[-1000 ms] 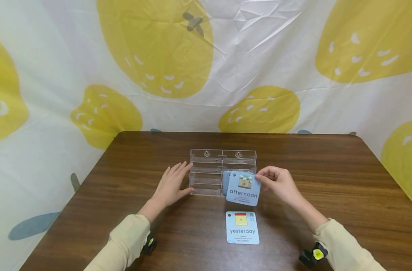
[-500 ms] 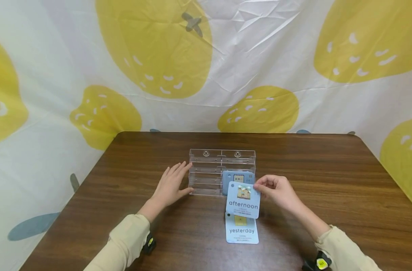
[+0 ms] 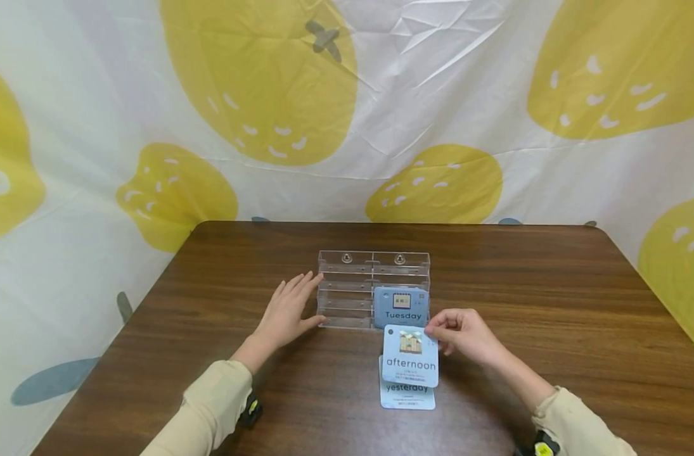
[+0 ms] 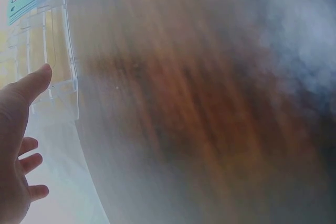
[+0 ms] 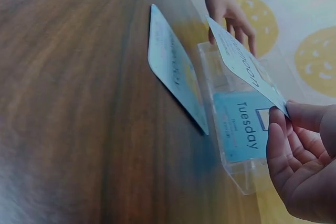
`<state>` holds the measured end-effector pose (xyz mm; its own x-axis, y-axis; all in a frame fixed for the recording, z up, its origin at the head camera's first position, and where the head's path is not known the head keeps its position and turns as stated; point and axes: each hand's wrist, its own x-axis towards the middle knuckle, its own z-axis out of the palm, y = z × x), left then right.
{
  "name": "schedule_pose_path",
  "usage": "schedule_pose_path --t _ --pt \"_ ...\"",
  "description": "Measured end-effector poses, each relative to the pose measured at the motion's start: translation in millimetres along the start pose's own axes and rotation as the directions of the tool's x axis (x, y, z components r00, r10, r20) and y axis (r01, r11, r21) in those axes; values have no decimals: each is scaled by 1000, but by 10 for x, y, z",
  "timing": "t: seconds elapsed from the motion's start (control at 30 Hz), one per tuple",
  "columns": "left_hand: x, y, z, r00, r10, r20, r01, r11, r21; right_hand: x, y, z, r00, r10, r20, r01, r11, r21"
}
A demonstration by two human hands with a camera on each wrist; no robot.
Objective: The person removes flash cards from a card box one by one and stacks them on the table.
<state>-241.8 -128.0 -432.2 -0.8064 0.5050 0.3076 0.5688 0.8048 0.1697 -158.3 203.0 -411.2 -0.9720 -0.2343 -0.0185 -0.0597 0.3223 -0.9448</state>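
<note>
My right hand [image 3: 463, 335] pinches the upper right corner of a light-blue "afternoon" flashcard [image 3: 411, 373] between thumb and fingers. That card hangs over a "yesterday" flashcard [image 3: 407, 400] on the table and covers its upper part. In the right wrist view a gap shows between the two cards. A clear acrylic rack [image 3: 345, 296] with two columns of tiers stands behind them. Its lower right pocket holds a "Tuesday" flashcard [image 3: 402, 307]. My left hand [image 3: 288, 310] has its fingers spread at the rack's left side, thumb [image 4: 38, 83] and fingertips right at the edge.
The dark wooden table [image 3: 495, 272] spreads all around the rack. A curtain with yellow lemons [image 3: 438, 183] hangs behind the table's far edge. Straps with small black devices [image 3: 251, 410] sit at both wrists.
My right hand has drawn the "afternoon" card down and toward me, away from the rack and over the "yesterday" card. The "Tuesday" card behind is now uncovered. My left hand stays put.
</note>
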Motion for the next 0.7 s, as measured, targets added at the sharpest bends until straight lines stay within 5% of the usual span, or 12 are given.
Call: schedule_pose_path --t 0.7 --pt "-6 12 -12 1000 -13 14 13 1000 -14 -19 190 170 996 27 90 -25 999 -21"
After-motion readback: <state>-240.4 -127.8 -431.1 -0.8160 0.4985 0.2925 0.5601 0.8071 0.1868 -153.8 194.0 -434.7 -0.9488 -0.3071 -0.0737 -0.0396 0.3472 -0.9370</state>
